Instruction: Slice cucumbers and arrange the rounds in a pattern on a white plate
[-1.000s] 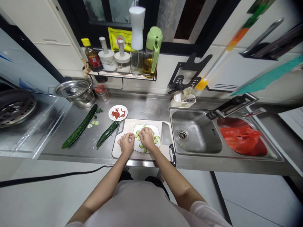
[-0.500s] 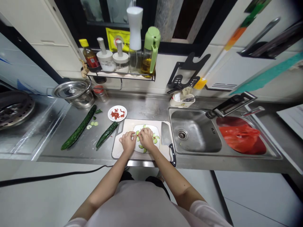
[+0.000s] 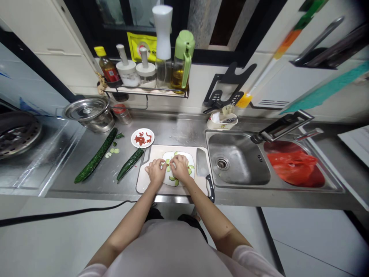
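Observation:
A white plate [image 3: 184,157] with several cucumber slices [image 3: 190,169] lies on a pale cutting board [image 3: 154,154] at the counter's front edge. My left hand [image 3: 155,172] rests on the plate's left rim, fingers curled and pinched. My right hand [image 3: 180,168] lies over the plate's middle, fingers bent down onto the slices. The fingertips of both hands meet above the plate; what they pinch is too small to see. A cleaver [image 3: 204,171] lies on the board's right side, apart from my right hand.
A half cucumber [image 3: 130,163] and a long cucumber [image 3: 96,156] lie left of the board, with loose slices [image 3: 113,152]. A small dish of red bits [image 3: 142,138] sits behind. A sink [image 3: 238,163], a red bag [image 3: 294,167] and a steel pot [image 3: 88,111] flank the area.
My left hand has slid right onto the plate's rim and closer to my right hand. The view has shifted slightly.

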Demonstrator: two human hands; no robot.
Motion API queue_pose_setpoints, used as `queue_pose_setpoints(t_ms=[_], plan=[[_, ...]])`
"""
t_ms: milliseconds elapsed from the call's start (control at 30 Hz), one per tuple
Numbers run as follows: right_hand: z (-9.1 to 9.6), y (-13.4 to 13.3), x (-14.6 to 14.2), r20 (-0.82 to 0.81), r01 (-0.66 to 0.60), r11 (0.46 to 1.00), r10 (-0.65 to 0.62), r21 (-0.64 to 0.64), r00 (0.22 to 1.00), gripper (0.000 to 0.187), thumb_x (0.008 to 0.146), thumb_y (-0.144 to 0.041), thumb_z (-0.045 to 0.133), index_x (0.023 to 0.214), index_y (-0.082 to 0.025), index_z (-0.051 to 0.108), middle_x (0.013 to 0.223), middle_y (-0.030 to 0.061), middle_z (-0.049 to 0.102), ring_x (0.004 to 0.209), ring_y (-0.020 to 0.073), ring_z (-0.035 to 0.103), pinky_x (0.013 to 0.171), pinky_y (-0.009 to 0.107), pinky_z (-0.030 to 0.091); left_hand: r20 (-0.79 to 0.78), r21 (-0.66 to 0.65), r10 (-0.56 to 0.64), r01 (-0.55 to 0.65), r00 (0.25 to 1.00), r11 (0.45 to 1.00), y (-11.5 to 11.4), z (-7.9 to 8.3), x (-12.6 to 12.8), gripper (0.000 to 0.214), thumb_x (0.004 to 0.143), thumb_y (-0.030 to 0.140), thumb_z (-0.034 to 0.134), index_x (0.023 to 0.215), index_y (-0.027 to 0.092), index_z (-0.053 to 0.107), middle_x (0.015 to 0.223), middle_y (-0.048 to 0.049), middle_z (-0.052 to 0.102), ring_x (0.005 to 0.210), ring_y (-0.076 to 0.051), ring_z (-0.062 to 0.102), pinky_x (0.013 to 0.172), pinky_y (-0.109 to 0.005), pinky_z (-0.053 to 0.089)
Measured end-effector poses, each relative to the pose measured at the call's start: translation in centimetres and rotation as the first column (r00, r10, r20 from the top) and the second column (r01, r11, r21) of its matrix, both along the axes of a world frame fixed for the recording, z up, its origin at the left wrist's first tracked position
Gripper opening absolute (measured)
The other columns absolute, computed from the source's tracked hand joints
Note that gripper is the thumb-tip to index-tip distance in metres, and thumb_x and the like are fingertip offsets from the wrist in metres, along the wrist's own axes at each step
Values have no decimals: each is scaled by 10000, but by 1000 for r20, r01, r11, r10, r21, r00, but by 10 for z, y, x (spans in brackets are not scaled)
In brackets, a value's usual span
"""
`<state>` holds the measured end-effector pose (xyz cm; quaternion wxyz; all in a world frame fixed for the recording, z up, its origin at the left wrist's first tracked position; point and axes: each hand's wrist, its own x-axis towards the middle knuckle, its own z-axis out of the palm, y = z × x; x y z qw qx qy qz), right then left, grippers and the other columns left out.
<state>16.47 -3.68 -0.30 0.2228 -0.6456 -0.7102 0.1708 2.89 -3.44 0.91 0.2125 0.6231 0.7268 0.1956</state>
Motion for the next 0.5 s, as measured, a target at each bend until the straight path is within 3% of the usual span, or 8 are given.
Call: queue_pose_setpoints(t_ms=[500], plan=[[-2,6,-5,33,-10,1000,11,-12,999,108,874,-265,536,862,-224,635,1108,72,538,1093,258,358,957,415,285,-21,10,-13,13,1000,1000,1,-4,-1,161,836,342,588,950,267,673,885,-38,649,928,-239,544,814,-363,281]])
